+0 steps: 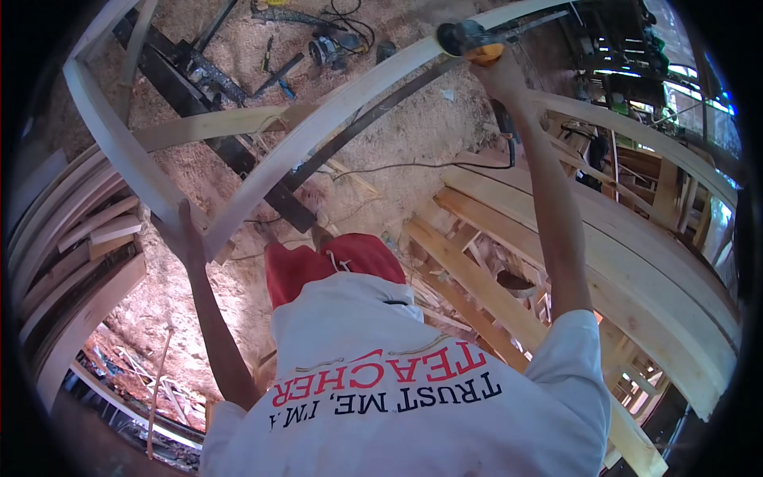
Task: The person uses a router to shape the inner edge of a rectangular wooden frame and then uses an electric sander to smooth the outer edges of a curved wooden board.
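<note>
At the top right my right hand (501, 74) grips an orange and black angle grinder (477, 45). The grinder's round disc lies at the edge of a long pale wooden frame rail (334, 116), and its cord hangs below my wrist. At the left, my left hand (188, 235) is closed around the corner where this rail nears a second pale wooden rail (119, 137). Part of the corner is hidden by my fingers. The frame rests over a dark beam (179, 95); whether they touch I cannot tell.
Stacked boards (59, 220) stand at the left, and long planks (626, 250) lie at the right. A router (325, 50), a screwdriver (267, 53) and other tools lie on the dusty ground. A black cord (417, 165) runs across the ground near my feet.
</note>
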The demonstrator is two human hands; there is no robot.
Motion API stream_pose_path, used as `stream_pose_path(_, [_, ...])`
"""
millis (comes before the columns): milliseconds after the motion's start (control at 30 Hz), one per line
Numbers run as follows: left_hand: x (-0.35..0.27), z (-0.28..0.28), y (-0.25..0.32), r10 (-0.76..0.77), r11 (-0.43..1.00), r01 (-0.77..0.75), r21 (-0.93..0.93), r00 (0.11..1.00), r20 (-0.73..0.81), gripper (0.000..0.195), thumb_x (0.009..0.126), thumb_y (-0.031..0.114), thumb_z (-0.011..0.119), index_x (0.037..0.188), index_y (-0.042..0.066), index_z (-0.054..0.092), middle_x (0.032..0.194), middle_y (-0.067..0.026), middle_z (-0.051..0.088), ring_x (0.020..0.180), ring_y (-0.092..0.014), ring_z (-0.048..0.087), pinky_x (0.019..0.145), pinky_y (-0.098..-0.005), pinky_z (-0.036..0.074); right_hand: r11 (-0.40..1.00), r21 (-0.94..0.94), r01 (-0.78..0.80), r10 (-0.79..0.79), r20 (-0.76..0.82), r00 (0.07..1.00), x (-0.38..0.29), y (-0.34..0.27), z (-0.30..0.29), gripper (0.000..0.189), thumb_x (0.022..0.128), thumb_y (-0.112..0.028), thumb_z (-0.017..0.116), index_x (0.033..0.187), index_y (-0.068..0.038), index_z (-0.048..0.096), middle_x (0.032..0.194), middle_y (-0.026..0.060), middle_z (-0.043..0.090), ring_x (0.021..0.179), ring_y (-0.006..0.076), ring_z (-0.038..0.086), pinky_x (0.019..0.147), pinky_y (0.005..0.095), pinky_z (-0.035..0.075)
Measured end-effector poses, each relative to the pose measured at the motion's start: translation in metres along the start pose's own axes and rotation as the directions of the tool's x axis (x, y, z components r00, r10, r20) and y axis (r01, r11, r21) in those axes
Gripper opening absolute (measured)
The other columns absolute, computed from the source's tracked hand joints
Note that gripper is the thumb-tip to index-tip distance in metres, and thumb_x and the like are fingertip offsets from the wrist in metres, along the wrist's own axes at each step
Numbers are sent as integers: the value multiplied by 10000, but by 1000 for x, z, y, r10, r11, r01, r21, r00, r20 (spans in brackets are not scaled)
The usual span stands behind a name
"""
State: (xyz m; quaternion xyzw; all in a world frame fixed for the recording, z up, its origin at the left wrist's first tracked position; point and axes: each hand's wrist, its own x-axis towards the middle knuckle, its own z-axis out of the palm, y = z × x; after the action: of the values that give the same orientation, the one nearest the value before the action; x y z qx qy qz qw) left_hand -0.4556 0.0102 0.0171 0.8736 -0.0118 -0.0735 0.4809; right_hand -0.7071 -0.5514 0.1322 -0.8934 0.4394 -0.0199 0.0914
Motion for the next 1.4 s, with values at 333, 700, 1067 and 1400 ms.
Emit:
stream_pose_path(333, [4,1,-8,28,999,-28,-25,1000,4,765,817,340,729,1374,-42,370,1285,-224,501,1176,-333,511,1000,-424,403,999,7,-35,35,88,996,-6,-14,-14,635,708,-398,756,1199,-55,545,1079,215,660,1021,377,640,853,449,511])
stream_pose_path(700, [1,2,-4,3,1000,-3,7,1000,-19,778,817,327,736,1383,-53,364,1295,-223,498,1174,-332,513,1011,-414,397,995,-70,75,-74,15,997,-20,-10,-1,630,753,-362,737,1217,-3,508,1068,231,658,1025,388,630,872,431,505])
stream_pose_path(1067, [-2,-1,-1,-34,999,36,31,998,-47,828,803,470,722,1362,-46,396,1283,-238,519,1179,-363,518,983,-431,409,991,-1,134,-134,29,991,-35,-29,1,542,754,-363,709,1143,-19,553,1058,238,645,968,380,640,836,452,501])
stream_pose_path(1400, [0,-2,-2,-56,997,55,-53,998,-7,774,813,413,723,1346,-49,405,1270,-232,524,1163,-334,524,987,-413,407,991,-59,123,-123,-1,992,-44,-57,2,627,731,-388,746,1175,-6,521,1030,249,653,981,416,633,825,466,510])
